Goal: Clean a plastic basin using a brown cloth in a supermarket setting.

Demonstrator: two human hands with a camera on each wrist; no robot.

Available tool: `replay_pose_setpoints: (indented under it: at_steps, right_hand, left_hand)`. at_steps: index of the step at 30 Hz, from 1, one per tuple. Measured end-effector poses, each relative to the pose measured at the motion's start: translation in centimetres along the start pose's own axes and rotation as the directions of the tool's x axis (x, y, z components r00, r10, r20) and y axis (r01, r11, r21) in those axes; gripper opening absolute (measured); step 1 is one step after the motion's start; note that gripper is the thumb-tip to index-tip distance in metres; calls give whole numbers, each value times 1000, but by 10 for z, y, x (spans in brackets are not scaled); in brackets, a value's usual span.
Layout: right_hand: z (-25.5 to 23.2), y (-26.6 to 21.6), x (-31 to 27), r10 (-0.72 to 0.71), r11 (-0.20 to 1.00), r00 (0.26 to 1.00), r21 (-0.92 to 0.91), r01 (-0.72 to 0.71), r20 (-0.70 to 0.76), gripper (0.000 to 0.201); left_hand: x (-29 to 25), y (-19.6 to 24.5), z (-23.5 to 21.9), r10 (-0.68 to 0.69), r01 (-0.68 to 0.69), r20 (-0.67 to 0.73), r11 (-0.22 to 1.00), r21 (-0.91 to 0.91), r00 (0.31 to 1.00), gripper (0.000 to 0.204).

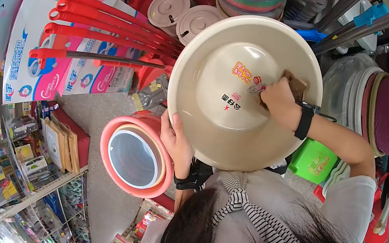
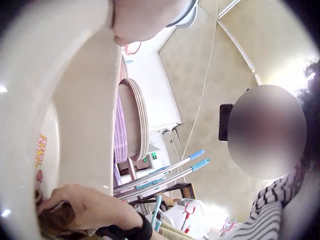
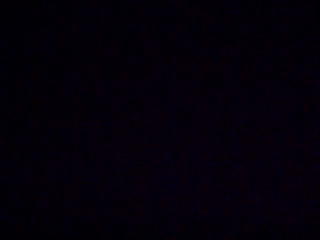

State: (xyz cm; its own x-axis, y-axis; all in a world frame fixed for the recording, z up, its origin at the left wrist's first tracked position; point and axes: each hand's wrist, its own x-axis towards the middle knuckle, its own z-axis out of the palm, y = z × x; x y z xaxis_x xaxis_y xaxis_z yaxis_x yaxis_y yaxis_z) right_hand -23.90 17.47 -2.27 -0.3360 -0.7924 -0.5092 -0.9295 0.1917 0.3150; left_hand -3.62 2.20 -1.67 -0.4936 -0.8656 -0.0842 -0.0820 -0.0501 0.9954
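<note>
Two hands: left hand (image 1: 177,141) fingers clamp round glossy plastic basin (image 1: 223,65), right hand (image 1: 277,100) fingers pinch brown cloth (image 1: 297,86).

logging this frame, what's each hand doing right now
Left hand: grips the rim of the cream basin.
Right hand: holds a brown cloth against the basin's inside.

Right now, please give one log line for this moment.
left hand: holds basin rim | right hand: presses brown cloth inside basin | right wrist view: dark
</note>
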Motion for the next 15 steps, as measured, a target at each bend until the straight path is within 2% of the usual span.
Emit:
replay_pose_setpoints:
  at_steps: [2, 4, 6, 8, 10, 12, 13, 15]
  right_hand:
    - [-10, 10, 5, 20, 999, 999, 34, -22, 49, 16]
    - [-15, 14, 7, 156, 973, 976, -148, -179, -153, 19]
    - [-6, 16, 15, 162, 971, 974, -151, -186, -156, 18]
    - [3, 14, 18, 145, 962, 958, -190, -195, -249, 17]
    - [-4, 12, 13, 150, 965, 960, -175, -195, -238, 18]
    - [-13, 10, 10, 98, 965, 995, -247, -91, 16, 20]
    - [-12, 7, 6, 98, 965, 995, -247, -91, 16, 20]
    - [-4, 3, -2, -130, 974, 991, -186, 131, 18, 15]
  left_hand:
    - [-1, 1, 1, 16, -16, -9, 1000, 10, 1000, 40]
    - [-2, 0, 0, 14, -14, -24, 1000, 19, 1000, 40]
    - [-2, 1, 1, 12, -12, -20, 1000, 8, 1000, 39]
    - [0, 4, 2, 14, -14, -11, 1000, -7, 1000, 39]
    - [0, 8, 4, -20, 20, -6, 1000, -22, 1000, 37]
    - [2, 4, 4, -14, 14, -2, 1000, -26, 1000, 37]
    - [3, 2, 4, -8, 8, 0, 1000, -29, 1000, 36]
    - [5, -2, 4, 4, -3, 10, 1000, -23, 1000, 36]
